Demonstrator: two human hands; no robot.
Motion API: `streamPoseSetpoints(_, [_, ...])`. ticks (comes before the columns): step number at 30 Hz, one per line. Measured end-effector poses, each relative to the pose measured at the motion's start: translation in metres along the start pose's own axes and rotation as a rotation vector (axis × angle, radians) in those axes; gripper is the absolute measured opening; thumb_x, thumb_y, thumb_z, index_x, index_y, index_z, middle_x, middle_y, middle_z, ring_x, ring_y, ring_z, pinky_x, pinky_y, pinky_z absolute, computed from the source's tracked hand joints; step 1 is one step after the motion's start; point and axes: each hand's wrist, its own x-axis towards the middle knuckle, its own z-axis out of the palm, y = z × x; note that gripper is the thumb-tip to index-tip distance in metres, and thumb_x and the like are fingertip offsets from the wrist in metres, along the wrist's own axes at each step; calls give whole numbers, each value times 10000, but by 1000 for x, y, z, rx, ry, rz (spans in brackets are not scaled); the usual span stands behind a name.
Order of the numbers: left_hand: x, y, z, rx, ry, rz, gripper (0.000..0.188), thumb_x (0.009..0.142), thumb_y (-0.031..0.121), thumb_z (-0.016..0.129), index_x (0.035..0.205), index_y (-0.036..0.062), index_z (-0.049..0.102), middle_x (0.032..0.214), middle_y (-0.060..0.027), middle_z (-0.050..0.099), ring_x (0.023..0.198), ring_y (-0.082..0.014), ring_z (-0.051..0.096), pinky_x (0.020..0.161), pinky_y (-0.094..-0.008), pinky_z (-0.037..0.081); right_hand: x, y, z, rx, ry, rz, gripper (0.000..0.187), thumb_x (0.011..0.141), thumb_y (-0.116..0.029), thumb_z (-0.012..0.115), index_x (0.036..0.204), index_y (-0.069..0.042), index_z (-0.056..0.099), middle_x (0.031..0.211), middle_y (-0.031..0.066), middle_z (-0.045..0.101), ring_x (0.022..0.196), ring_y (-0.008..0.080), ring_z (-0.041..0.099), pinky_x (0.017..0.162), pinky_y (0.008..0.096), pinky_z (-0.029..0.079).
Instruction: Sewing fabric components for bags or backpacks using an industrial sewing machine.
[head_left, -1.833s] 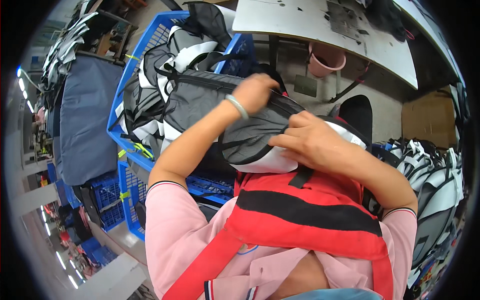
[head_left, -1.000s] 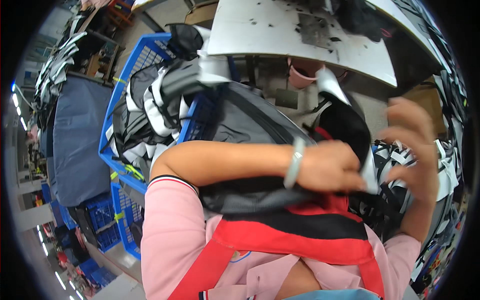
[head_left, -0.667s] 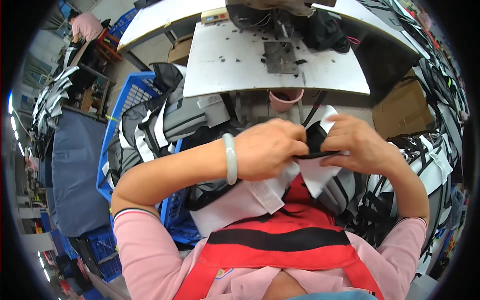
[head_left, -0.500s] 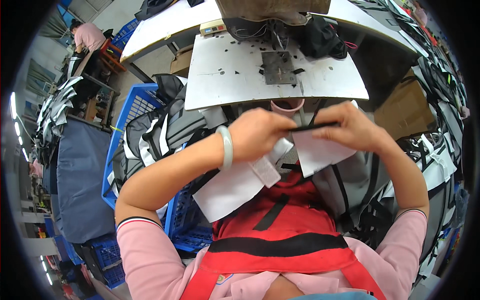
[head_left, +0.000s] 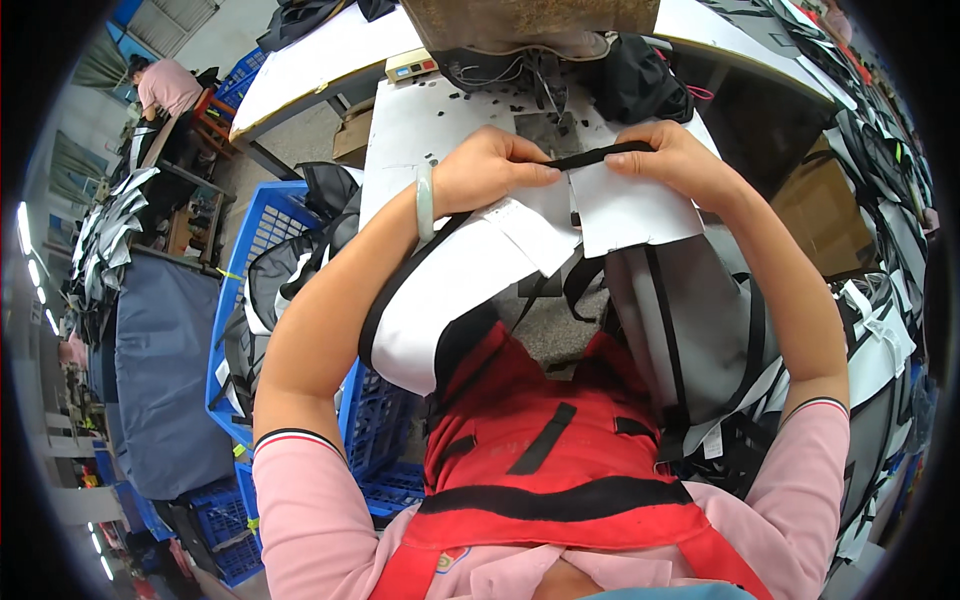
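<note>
Both my hands are raised in front of the sewing machine's work table, pinching a black fabric strip [head_left: 592, 158] that runs taut between them. My left hand [head_left: 488, 170] is closed on its left end, thumb on top. My right hand [head_left: 672, 162] grips the other end between thumb and fingers. From the strip hang a white fabric panel [head_left: 450, 290] with black edging on the left and a smaller squarish white panel [head_left: 630, 212] on the right. A small white label [head_left: 512, 232] lies over the left panel. Whether the panels are joined under the strip, I cannot tell.
Beyond my hands stands the sewing machine [head_left: 535, 60], on a white table [head_left: 395, 140] strewn with black scraps. A blue crate [head_left: 235, 300] of grey bag pieces is at left. Grey fabric with black straps [head_left: 690, 320] hangs at right, near a cardboard box [head_left: 825, 215]. Another person sits far left.
Both hands have moved up and away toward the machine, carrying the strip and panels. The left panel has swung up and now curves more, and the strip is stretched between the hands.
</note>
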Motion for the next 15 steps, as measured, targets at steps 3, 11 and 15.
streamPoseSetpoints(3, [15, -3, -1, 16, 64, -15, 314, 828, 240, 711, 961, -44, 715, 790, -68, 689, 665, -100, 592, 631, -230, 473, 10, 2, -6, 74, -18, 33, 661, 771, -349, 752, 1208, 111, 567, 1015, 181, 669, 851, 193, 665, 764, 270, 517])
streamPoseSetpoints(11, [49, -27, -5, -121, 80, -65, 264, 846, 196, 709, 974, -35, 706, 799, -28, 675, 658, -62, 586, 601, -184, 451, 43, 32, -16, 198, -33, 88, 759, 788, -358, 755, 1285, 144, 476, 1089, 225, 638, 938, 222, 653, 838, 279, 500])
streamPoseSetpoints(15, [56, -39, -10, -206, 86, -66, 283, 848, 179, 705, 1008, -53, 688, 821, -31, 677, 685, -59, 592, 618, -188, 460, 50, 27, -16, 222, -59, 90, 781, 795, -351, 753, 1320, 136, 441, 1140, 226, 620, 1003, 231, 634, 889, 275, 479])
